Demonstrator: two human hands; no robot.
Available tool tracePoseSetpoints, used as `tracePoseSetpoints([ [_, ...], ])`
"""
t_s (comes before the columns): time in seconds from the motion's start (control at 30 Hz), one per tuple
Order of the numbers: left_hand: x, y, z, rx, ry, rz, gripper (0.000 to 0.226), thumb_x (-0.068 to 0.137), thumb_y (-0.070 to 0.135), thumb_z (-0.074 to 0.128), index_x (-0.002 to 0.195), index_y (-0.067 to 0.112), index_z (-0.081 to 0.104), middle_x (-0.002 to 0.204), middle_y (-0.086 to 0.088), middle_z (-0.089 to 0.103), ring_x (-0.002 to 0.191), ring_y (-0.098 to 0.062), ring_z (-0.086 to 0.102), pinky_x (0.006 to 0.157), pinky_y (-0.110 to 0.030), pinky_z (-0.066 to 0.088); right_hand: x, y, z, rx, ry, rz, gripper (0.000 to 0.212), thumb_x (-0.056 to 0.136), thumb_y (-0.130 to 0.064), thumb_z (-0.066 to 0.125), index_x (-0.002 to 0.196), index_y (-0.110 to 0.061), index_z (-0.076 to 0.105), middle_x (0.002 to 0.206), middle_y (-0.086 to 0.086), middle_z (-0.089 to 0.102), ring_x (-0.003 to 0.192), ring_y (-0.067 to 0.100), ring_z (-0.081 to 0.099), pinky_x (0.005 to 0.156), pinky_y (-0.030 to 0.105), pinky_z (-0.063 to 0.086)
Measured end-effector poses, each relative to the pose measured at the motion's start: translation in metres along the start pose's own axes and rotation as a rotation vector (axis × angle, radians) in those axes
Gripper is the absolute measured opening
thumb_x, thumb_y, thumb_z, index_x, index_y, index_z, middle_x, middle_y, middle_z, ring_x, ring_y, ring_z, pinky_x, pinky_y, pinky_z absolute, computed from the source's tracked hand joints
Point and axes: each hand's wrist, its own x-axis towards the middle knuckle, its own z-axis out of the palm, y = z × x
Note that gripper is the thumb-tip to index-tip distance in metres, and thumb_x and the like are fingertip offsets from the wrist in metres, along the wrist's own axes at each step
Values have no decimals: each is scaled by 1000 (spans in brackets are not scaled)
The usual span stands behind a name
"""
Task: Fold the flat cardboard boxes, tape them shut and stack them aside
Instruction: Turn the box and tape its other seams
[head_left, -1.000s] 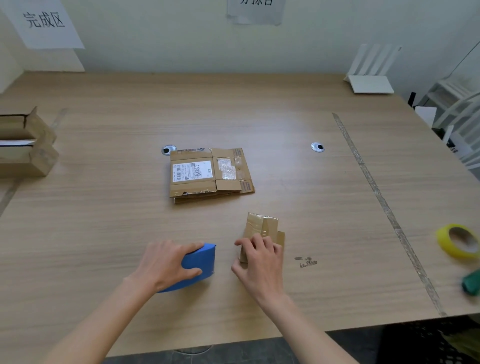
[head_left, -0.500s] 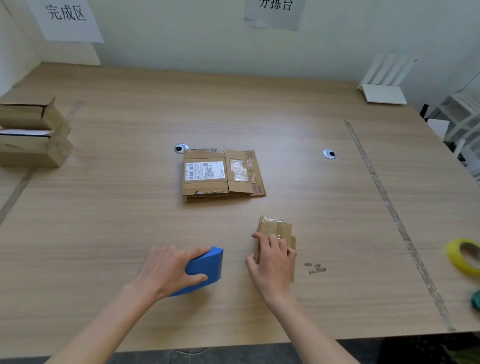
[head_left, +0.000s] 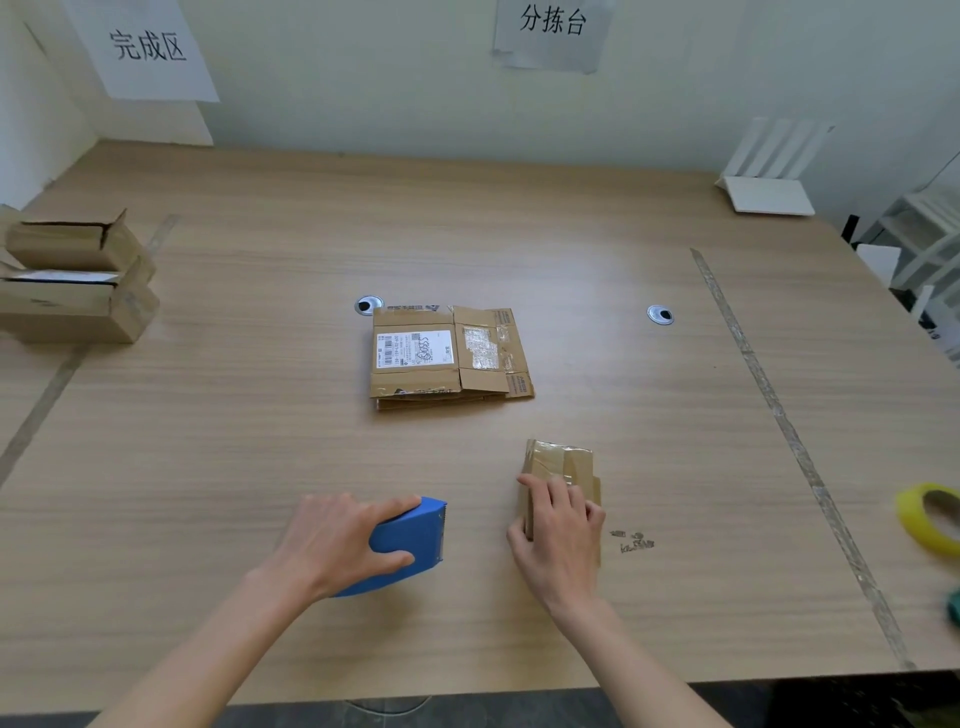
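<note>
Fingers (head_left: 395, 512) of our left hand (head_left: 337, 540) grip the blue plastic tape dispenser (head_left: 410, 540); our right hand (head_left: 558, 540) clasps the small taped brown cardboard box (head_left: 561, 467) on the wooden worktop (head_left: 623, 405).

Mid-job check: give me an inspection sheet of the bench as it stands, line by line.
Surface: wooden table, tape strips stuck along both sides.
Job's things: flat cardboard stack at centre; small taped box; blue tape dispenser; folded boxes stacked far left.
Clutter: yellow tape roll at right edge.
Grips: left hand grips the dispenser; right hand rests on the small box.
Cables: nothing seen.
Surroundings: two paper signs on wall; white rack far right.
</note>
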Motion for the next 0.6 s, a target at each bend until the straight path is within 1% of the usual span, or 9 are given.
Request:
tracePoseSetpoints([
  [0.1, -1, 2, -4, -4, 10, 2, 65, 77, 74, 49, 140, 59, 44, 84, 17, 73, 63, -6, 56, 54, -24, 38, 1, 3, -5, 32, -42, -46, 53, 77, -39, 77, 127, -28, 62, 103, -9, 61, 95, 19, 60, 83, 35, 38],
  [0.17, -3, 4, -7, 0, 20, -3, 64, 77, 74, 50, 140, 60, 43, 83, 17, 72, 60, -5, 49, 51, -22, 33, -1, 9, -11, 88, -51, -84, 56, 83, -54, 70, 132, -30, 57, 106, -12, 58, 97, 14, 56, 85, 32, 33],
  [0.23, -5, 4, -11, -1, 29, -7, 64, 78, 74, 51, 140, 60, 43, 82, 17, 72, 59, -5, 46, 50, -19, 29, -3, 15, -19, 158, 20, -88, 51, 86, -59, 61, 129, -32, 57, 106, -14, 56, 96, 11, 54, 81, 29, 28],
  [0.3, -8, 4, -15, -10, 33, -11, 64, 78, 74, 52, 140, 60, 43, 82, 17, 72, 59, -5, 46, 50, -18, 27, -3, 20, -29, 186, 126, -2, 46, 87, -57, 59, 124, -31, 57, 107, -13, 55, 95, 13, 55, 77, 28, 26],
  [0.33, -9, 4, -16, -14, 31, -15, 64, 78, 74, 52, 140, 60, 43, 83, 17, 72, 60, -5, 46, 50, -19, 28, 0, 21, -34, 185, 145, 82, 48, 86, -58, 62, 125, -29, 56, 111, -11, 55, 98, 14, 56, 77, 29, 28],
  [0.37, -11, 4, -18, -11, 25, -21, 64, 79, 74, 52, 140, 60, 42, 85, 18, 72, 61, -5, 47, 51, -19, 28, 6, 21, -39, 180, 122, 179, 57, 84, -60, 65, 129, -27, 55, 119, -8, 55, 106, 17, 56, 79, 32, 32],
  [0.43, -14, 3, -22, -6, 19, -33, 65, 78, 75, 50, 141, 61, 40, 88, 19, 72, 63, -5, 50, 51, -18, 28, 20, 19, -45, 163, -16, 333, 82, 78, -72, 66, 142, -24, 46, 137, -4, 50, 125, 21, 50, 93, 40, 38],
  [0.5, -18, 1, -24, -14, 22, -50, 66, 77, 76, 48, 141, 62, 39, 91, 21, 72, 68, -4, 58, 53, -19, 33, 34, 12, -50, 151, -159, 386, 102, 72, -82, 62, 151, -24, 33, 147, -1, 42, 135, 23, 44, 104, 44, 36],
  [0.6, -24, -1, -24, -38, 53, -80, 69, 74, 78, 44, 140, 62, 39, 93, 23, 72, 73, -4, 63, 58, -21, 41, 47, 4, -51, 111, -281, 380, 112, 69, -85, 62, 156, -27, 21, 150, 2, 38, 137, 26, 43, 106, 46, 35],
])
